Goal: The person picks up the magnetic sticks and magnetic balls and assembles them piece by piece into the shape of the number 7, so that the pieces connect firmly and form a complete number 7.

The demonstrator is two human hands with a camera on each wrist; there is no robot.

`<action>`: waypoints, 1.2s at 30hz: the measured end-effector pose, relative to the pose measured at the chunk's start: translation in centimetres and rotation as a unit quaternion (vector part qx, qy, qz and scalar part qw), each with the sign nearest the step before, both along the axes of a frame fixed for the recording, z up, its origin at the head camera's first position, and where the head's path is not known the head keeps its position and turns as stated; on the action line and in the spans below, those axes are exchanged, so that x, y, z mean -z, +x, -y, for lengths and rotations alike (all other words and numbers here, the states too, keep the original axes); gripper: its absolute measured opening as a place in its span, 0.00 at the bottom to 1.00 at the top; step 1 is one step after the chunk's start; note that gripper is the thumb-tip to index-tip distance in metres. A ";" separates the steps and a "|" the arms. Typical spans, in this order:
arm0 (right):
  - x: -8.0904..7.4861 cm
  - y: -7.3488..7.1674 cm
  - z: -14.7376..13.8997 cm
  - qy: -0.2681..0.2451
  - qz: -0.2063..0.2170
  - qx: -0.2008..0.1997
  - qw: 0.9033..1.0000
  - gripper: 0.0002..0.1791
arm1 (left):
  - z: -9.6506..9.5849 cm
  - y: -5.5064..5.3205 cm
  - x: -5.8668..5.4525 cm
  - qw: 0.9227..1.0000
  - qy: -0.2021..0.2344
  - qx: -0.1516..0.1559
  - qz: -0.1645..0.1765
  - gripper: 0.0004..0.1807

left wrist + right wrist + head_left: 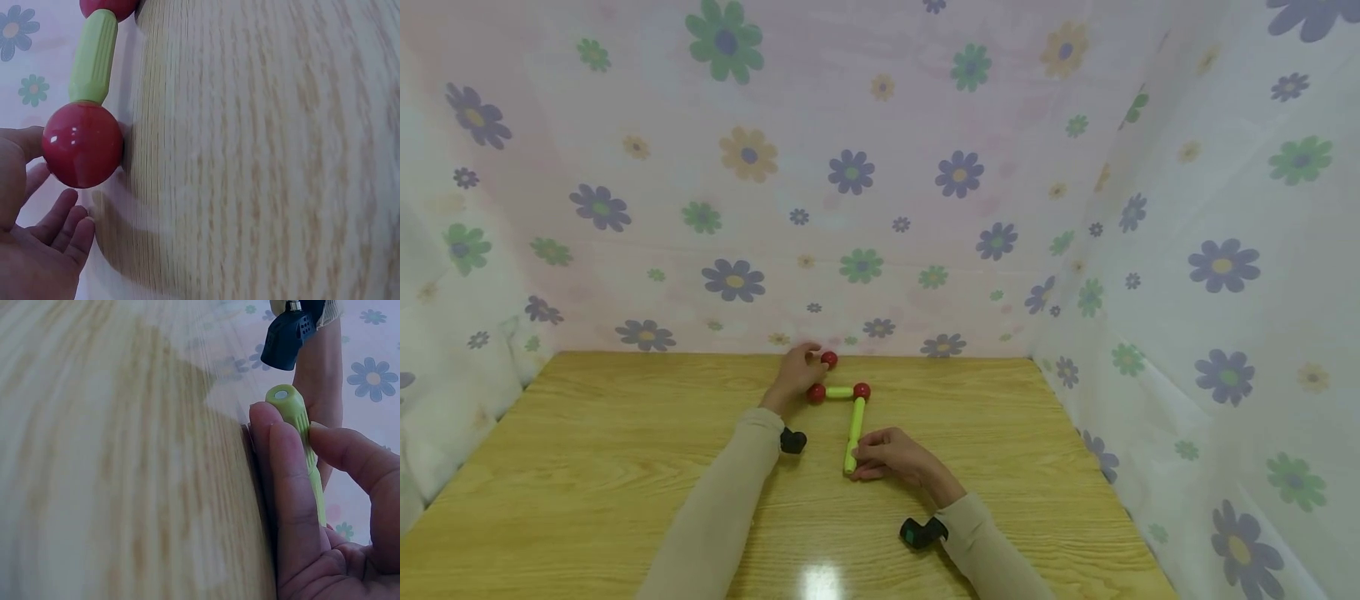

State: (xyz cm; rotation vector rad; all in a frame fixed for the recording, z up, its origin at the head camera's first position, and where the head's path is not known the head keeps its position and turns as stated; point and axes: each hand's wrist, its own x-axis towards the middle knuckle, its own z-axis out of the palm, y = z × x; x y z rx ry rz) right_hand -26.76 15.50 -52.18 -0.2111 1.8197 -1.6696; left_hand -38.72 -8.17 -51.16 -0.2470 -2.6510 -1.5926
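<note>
My left hand [792,375] is at the back of the table, thumb and forefinger at a loose red ball [829,359]; it seems to pinch it, though the left wrist view hides that contact. Just in front, a short yellow-green magnetic rod [839,392] joins a red ball [84,145] on the left to another red ball [862,391] on the right. From the right ball a long yellow-green rod section [856,419] runs toward me. My right hand [898,457] pinches its near end, whose silver tip [281,395] shows in the right wrist view.
The wooden table [587,467] carries the pieces. A flowered cloth [910,275] hangs right behind its back edge, with more cloth on both sides. Black wrist devices [923,532] are strapped at both sleeves.
</note>
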 end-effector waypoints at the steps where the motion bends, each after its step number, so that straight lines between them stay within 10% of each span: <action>1: 0.0 0.0 0.0 0.001 -0.001 0.000 1.000 0.12 | -0.1 -0.1 0.1 1.000 -0.010 0.002 -0.008 0.26; 10: 0.1 -0.1 0.0 0.002 -0.001 -0.001 1.000 0.12 | -0.6 0.0 0.4 0.989 -0.132 0.022 -0.068 0.24; 16: 0.0 -0.1 0.0 0.003 -0.003 -0.002 1.000 0.11 | -1.1 0.6 0.1 0.993 -0.100 -0.029 -0.058 0.24; 28: 0.1 -0.2 0.4 0.003 0.000 -0.012 1.000 0.13 | -1.4 0.5 0.3 0.986 -0.160 -0.011 -0.043 0.17; 36: -0.1 -0.1 0.1 0.010 -0.013 -0.010 1.000 0.14 | -0.8 1.4 0.8 0.995 -0.081 -0.045 -0.036 0.17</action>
